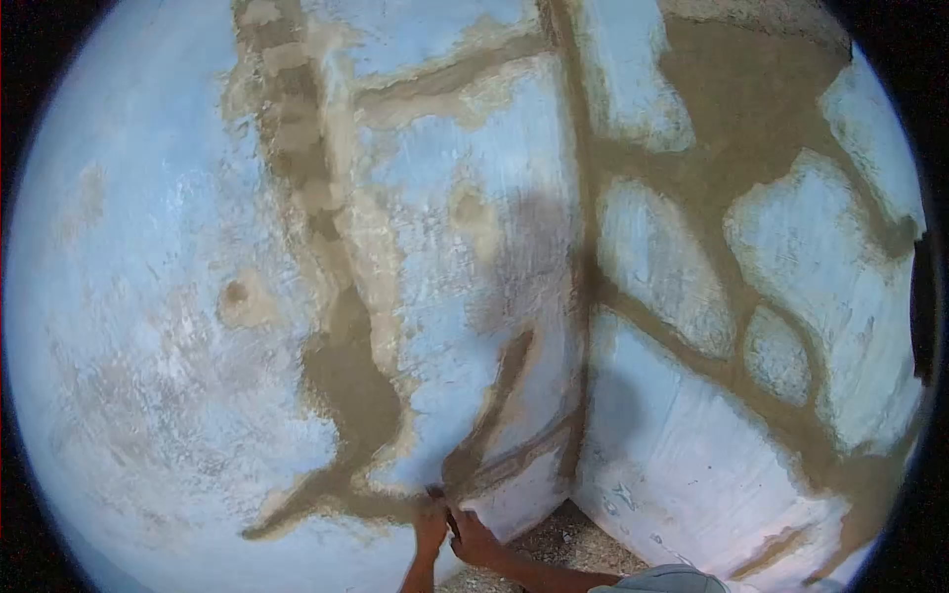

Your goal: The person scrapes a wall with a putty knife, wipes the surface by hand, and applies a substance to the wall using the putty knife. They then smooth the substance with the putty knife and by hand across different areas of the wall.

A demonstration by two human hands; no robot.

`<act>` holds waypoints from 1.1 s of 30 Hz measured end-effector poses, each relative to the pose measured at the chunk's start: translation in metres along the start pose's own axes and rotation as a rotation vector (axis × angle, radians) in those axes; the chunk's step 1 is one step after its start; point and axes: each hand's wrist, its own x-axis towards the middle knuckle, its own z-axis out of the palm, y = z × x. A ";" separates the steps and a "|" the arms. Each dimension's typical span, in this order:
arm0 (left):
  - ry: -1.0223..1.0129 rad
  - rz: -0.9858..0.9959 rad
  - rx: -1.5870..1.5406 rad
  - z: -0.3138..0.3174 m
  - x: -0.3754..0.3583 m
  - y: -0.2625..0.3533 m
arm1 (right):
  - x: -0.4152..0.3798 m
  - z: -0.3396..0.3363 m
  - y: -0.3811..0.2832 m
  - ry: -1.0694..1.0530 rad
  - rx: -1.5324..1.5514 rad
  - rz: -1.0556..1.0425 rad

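Observation:
Low in the middle of the head view, my left hand (431, 526) is closed near the blue wall (148, 425), beside a brown mortar patch (386, 506). My right hand (476, 542) is right next to it, its fingers curled. A small dark object (435, 491) sticks up above my left hand against the wall, and a dark piece (453, 521) shows between the two hands. Its shape is mostly hidden by the fingers, so I cannot tell what it is or whether both hands hold the same thing.
Two blue walls meet at a corner (583, 296), with brown mortar bands (356, 385) across them. A broad brown area (741, 89) covers the upper right. Rough ground (568, 542) shows below the corner, with a pale grey cloth (662, 580) at the bottom edge.

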 end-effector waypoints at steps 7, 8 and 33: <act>-0.647 -0.082 0.310 0.012 -0.019 -0.001 | -0.058 0.018 0.133 0.097 -0.039 0.051; -0.618 0.024 0.411 0.002 -0.008 -0.002 | -0.056 -0.004 0.125 0.066 0.045 0.172; 1.274 0.997 1.144 -0.182 0.182 0.515 | 0.293 -0.620 -0.213 0.801 -0.803 -0.604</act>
